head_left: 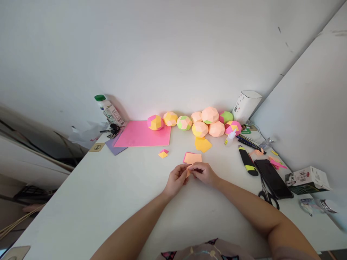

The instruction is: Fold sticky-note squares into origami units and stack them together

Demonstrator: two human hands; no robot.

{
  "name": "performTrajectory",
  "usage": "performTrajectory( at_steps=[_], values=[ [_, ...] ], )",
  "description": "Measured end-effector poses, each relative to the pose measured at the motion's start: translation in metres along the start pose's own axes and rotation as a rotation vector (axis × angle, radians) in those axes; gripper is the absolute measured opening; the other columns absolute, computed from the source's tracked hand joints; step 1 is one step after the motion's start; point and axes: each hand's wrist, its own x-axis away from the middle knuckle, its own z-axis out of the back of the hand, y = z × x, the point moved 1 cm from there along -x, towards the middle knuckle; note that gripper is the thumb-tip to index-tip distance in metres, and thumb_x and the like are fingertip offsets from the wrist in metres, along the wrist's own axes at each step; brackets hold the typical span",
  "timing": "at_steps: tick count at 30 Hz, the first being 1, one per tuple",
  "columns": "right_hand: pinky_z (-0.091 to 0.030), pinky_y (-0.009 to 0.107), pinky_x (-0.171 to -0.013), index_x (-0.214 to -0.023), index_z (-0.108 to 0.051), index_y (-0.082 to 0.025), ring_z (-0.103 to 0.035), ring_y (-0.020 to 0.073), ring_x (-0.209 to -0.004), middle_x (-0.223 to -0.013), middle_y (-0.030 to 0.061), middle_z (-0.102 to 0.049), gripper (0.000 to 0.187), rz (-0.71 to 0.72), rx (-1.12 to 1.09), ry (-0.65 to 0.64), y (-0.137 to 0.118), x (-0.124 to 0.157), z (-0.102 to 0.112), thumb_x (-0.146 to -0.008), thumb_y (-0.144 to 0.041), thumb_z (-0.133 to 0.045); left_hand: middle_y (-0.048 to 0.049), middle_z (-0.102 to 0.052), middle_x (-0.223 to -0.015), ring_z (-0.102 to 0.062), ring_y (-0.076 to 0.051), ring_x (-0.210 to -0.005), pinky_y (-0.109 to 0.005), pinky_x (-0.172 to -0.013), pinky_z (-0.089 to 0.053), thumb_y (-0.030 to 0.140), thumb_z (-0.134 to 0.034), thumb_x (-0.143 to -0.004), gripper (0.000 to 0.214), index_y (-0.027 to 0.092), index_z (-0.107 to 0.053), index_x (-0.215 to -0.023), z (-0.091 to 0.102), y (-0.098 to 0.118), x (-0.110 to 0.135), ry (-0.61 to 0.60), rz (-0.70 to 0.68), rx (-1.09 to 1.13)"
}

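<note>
Between my two hands is a small piece of peach-coloured paper point(188, 172), partly hidden by the fingers. My left hand point(177, 179) pinches its left side, and my right hand point(204, 173) grips the upper right part. Just beyond the fingers lies a stack of peach paper sheets point(193, 157) with a pink edge showing. A small folded pink and yellow paper piece point(163, 154) rests to the left. Behind the stack, yellow paper sheets point(203, 144) are fanned out. Several faceted paper balls point(210, 115) in peach, yellow, pink and green are grouped along the wall.
A pink board point(141, 135) and a white bottle with green cap point(110, 110) stand back left. To the right are a glue bottle point(230, 137), a utility knife point(247, 161), scissors point(267, 196), a phone point(273, 178), a milk carton point(307, 180) and a white container point(246, 105).
</note>
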Motion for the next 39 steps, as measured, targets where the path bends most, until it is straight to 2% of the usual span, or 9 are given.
performTrajectory(
  at_steps=[10,17,22,28,39],
  values=[
    [-0.047,0.026,-0.051,-0.082,-0.068,-0.018,-0.053,0.0112,-0.055,-0.074,0.0038,-0.061,0.016,0.011,0.055,-0.014,-0.0035,0.0010,-0.0004,-0.082,-0.030,-0.057,0.0002,-0.057,-0.075,-0.045,-0.005,-0.045,-0.021,-0.045,-0.039,0.035,-0.058,-0.075,0.028,0.017,-0.057,-0.096,0.0037,-0.0079,-0.0032,0.053,0.030,0.042],
    [-0.047,0.025,-0.052,-0.080,-0.065,-0.018,-0.052,0.0106,-0.055,-0.074,0.0027,-0.059,0.013,-0.043,0.051,-0.026,-0.0005,0.0014,-0.0004,-0.082,-0.028,-0.056,0.0008,-0.055,-0.072,-0.046,-0.006,-0.046,-0.021,-0.046,-0.040,0.034,-0.057,-0.075,0.026,0.017,-0.058,-0.095,0.0046,-0.0075,-0.0026,0.058,0.026,0.039],
    [-0.045,0.024,-0.053,-0.078,-0.062,-0.017,-0.051,0.0101,-0.056,-0.076,0.0020,-0.058,0.009,-0.047,0.049,-0.042,0.0014,0.0018,-0.0004,-0.081,-0.020,-0.053,0.0022,-0.052,-0.068,-0.046,-0.007,-0.047,-0.021,-0.046,-0.041,0.035,-0.057,-0.075,0.027,0.017,-0.058,-0.094,0.0026,-0.0036,-0.0011,0.064,0.022,0.005],
    [-0.042,0.023,-0.054,-0.076,-0.059,-0.018,-0.049,0.0094,-0.056,-0.075,0.0005,-0.055,0.010,-0.014,0.072,-0.067,0.0014,0.0015,-0.0005,-0.080,-0.013,-0.050,0.0011,-0.055,-0.070,-0.046,-0.006,-0.045,-0.021,-0.044,-0.040,0.035,-0.058,-0.075,0.026,0.017,-0.058,-0.093,0.0023,-0.0028,-0.0012,0.079,0.022,-0.013],
    [-0.044,0.024,-0.056,-0.078,-0.057,-0.018,-0.051,0.0098,-0.059,-0.082,0.0024,-0.054,0.013,0.016,0.074,-0.102,0.0022,0.0017,0.0003,-0.080,-0.010,-0.048,-0.0008,-0.060,-0.075,-0.045,-0.006,-0.044,-0.021,-0.044,-0.039,0.037,-0.058,-0.075,0.027,0.018,-0.059,-0.094,0.0049,-0.0076,-0.0030,0.074,0.035,0.033]
  ],
)
